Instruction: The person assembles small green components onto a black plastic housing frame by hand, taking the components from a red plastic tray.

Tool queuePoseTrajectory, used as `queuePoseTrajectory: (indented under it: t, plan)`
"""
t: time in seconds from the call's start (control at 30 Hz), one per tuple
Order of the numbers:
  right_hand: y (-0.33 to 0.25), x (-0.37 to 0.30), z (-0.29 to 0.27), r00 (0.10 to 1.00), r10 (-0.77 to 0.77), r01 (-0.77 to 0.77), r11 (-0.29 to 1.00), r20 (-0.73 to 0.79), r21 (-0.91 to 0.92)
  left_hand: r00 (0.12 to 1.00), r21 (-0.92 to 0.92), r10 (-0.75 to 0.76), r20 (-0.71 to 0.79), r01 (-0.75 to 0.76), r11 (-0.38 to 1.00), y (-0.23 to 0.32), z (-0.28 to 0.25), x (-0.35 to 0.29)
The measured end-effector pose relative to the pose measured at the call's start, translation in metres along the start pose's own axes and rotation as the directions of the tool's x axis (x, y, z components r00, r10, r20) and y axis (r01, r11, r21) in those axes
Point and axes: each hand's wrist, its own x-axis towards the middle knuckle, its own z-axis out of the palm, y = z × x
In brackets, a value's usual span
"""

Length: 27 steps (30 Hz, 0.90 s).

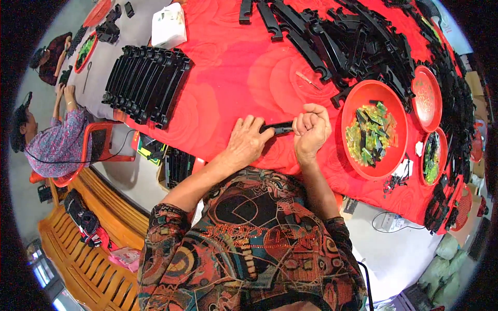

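My left hand [246,139] is closed on the left end of a short black plastic bar [279,128], low over the red tablecloth [218,98]. At the bar's other end, my right hand [313,132] is curled into a fist around it; its fingers hide that end. Just right of this hand stands a red bowl [350,158] of small yellow, green and black pieces [371,132]. Beyond it, long black plastic bars [332,44] lie in a loose heap. To the left, similar bars are lined up in a neat stack [148,85].
A white tissue pack [169,26] sits at the far left. Smaller red trays [427,98] and more black parts [456,103] crowd the right side. A person in a patterned top [57,140] sits at left near a wooden bench [93,254]; another person [52,59] is farther off.
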Motion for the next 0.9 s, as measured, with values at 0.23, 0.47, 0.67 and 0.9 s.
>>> queuePoseTrajectory:
  t: [0.23, 0.47, 0.67, 0.9]
  plan:
    - [0.003, 0.001, -0.003, 1.000, 0.027, -0.027, 0.999, -0.010, -0.017, 0.988, -0.058, -0.052, -0.142, 0.044, 0.997, 0.006, 0.014, 0.001]
    - [0.007, 0.002, 0.002, 0.998, 0.022, -0.027, 0.997, -0.065, -0.075, 0.988, -0.109, -0.043, -0.150, 0.027, 0.994, 0.004, 0.014, 0.004]
    - [0.008, 0.007, 0.008, 0.998, 0.054, -0.059, 0.989, -0.039, -0.139, 0.990, -0.131, -0.053, -0.128, 0.036, 0.991, 0.002, 0.018, 0.004]
    - [0.010, 0.012, 0.009, 0.996, 0.086, -0.087, 0.984, -0.013, -0.157, 0.989, -0.079, -0.030, -0.146, 0.018, 0.997, 0.003, 0.017, 0.004]
